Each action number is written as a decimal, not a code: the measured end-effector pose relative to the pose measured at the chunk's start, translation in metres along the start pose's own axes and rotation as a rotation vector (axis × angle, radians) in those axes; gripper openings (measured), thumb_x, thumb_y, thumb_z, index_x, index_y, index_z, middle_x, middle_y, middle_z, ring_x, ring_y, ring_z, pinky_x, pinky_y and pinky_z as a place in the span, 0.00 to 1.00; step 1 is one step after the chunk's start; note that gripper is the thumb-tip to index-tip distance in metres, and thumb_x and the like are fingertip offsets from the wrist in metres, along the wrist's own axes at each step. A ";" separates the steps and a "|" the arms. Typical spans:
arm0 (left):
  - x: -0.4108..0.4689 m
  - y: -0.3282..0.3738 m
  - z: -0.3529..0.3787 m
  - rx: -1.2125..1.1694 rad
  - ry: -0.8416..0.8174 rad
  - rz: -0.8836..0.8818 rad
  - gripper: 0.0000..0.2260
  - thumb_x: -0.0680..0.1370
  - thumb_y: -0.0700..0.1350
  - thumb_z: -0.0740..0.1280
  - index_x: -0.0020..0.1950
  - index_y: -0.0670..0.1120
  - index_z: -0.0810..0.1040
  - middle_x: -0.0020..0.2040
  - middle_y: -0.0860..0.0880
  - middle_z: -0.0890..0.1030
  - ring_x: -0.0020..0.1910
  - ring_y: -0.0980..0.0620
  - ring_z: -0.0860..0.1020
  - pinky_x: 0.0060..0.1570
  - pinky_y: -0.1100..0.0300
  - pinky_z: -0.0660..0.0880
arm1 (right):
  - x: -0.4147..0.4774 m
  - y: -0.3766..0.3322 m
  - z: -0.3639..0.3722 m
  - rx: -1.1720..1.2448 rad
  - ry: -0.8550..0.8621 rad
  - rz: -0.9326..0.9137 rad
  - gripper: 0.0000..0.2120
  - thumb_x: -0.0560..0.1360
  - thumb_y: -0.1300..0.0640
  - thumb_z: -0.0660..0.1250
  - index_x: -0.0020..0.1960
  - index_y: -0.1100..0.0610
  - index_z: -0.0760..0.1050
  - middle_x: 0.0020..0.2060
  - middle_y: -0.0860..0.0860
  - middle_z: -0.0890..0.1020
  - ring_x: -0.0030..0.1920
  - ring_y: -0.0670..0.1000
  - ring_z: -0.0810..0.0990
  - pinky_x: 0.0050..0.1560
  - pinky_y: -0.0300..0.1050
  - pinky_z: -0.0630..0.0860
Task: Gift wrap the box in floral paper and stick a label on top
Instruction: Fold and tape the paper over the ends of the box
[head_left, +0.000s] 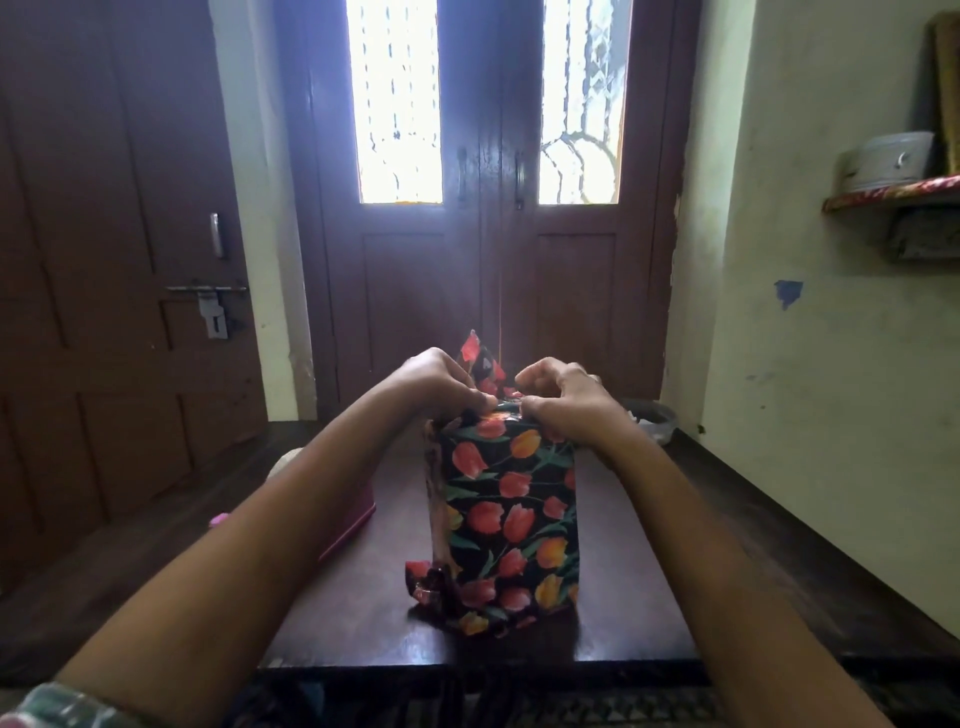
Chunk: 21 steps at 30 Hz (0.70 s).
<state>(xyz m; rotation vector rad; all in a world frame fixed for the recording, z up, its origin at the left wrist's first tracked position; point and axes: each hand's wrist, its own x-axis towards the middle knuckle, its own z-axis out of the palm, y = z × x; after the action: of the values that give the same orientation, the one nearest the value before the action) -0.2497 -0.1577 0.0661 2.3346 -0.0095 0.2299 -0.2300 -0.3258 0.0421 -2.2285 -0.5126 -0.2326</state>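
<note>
- Box (511, 519) wrapped in black floral paper (519, 467) with red and orange tulips, standing upright on end around the middle of a dark wooden table (634, 597).
- Left hand (441, 387) up at the top left of the box, fingers curled in, pinching the paper right at the top edge.
- Right hand (563, 397) at the top right, fingers bent down as well, gripping the paper fold just beside the left one, fingertips of the 2 hands nearly meeting.
- Pointy paper flap (475, 353) sticking up behind the hands, not folded down yet.
- Loose crumpled paper corner (423, 582) poking out at the bottom left of the box, lying on the table.
- Pink-edged thing (358, 514) on the left side of the table, mostly hidden behind the left forearm, can't tell what.
- Round container (657, 418) just past the far right corner of the table, too dim to make out.
- Behind it all: brown double door (488, 260) with 2 bright glass panes, another door (104, 260) with a latch on the left, wall shelf (883, 200) holding a white tin (888, 161) on the right.
</note>
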 end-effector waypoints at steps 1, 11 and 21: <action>0.001 0.001 0.002 0.002 -0.001 -0.002 0.08 0.69 0.46 0.75 0.34 0.45 0.81 0.32 0.49 0.77 0.32 0.55 0.73 0.33 0.63 0.70 | 0.002 0.003 -0.001 -0.011 -0.040 0.049 0.18 0.72 0.55 0.65 0.61 0.49 0.70 0.57 0.52 0.70 0.57 0.53 0.71 0.56 0.51 0.74; 0.001 0.001 -0.001 -0.047 -0.074 -0.017 0.09 0.67 0.39 0.76 0.35 0.42 0.76 0.33 0.48 0.76 0.34 0.52 0.74 0.34 0.62 0.72 | -0.007 0.022 0.025 0.518 -0.144 0.301 0.30 0.75 0.56 0.60 0.74 0.51 0.51 0.62 0.59 0.70 0.59 0.57 0.74 0.57 0.52 0.74; -0.005 -0.013 0.009 0.140 0.121 0.246 0.04 0.71 0.45 0.73 0.42 0.46 0.84 0.38 0.51 0.81 0.39 0.56 0.77 0.32 0.73 0.72 | -0.022 0.018 0.027 0.106 0.164 -0.212 0.13 0.80 0.53 0.57 0.61 0.53 0.74 0.64 0.48 0.72 0.67 0.46 0.66 0.62 0.40 0.62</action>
<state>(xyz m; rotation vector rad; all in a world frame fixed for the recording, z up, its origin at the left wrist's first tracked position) -0.2525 -0.1551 0.0494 2.4532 -0.2282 0.5076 -0.2420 -0.3219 0.0055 -2.0316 -0.6566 -0.4828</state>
